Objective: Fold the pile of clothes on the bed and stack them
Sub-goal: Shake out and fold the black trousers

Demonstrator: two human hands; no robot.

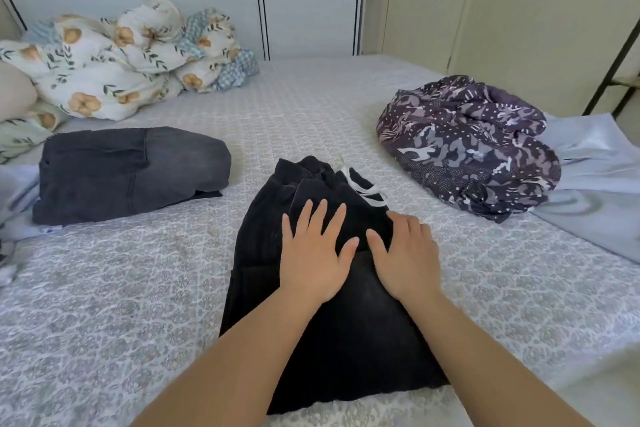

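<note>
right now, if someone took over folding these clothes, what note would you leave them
Left hand: open, flat on the black drawstring garment at bed centre.
Right hand: open, pressing the same garment.
Done: dark grey folded jeans lie to the left.
Left: finish this fold, stack it on the jeans, then fold the crumpled purple patterned garment and the pale blue cloth on the right.

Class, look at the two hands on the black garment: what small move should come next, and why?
Probably lift the black garment and set it on the folded grey jeans. It already lies folded, both the left hand and right hand press it flat, and the jeans start a stack to the left.
</note>
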